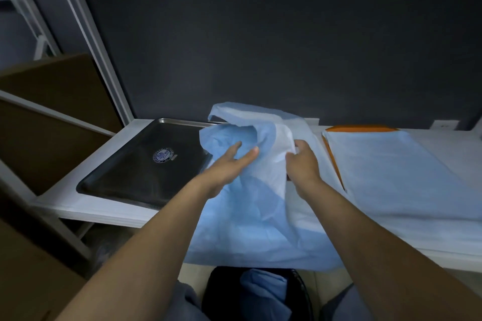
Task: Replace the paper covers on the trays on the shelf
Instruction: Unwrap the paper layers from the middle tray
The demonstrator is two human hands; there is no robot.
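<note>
A dark wall (260,47) backs a white shelf (104,206) in dim light. The steel tray (125,172) on the shelf serves as the landmark. Left of it stand brown cardboard boxes (52,101). The tray itself is bare, its printed emblem showing, so it looks like the one waiting for a fresh sheet.

Just right of the tray, overlapping its right edge, the blue paper cover (250,229) stands bunched and half unfolded, its lower part hanging over the front of the shelf. The left hand (227,167) lies against the bunched part with fingers straight and gripping nothing that shows; its thumb is hidden. It seems to steady or spread the paper. Further right of the tray, the right hand (303,164) has its fingers curled, pinching a pale fold of the same sheet, probably to pull the layers apart.

Well right of the tray, an orange tray (360,128) already lies under a flat cover (391,172), smoothed and hanging over its edges, so that one seems finished.

Below the shelf, down and right of the steel tray, a black bin (224,294) holds crumpled blue paper (263,292), likely discarded sheets.
</note>
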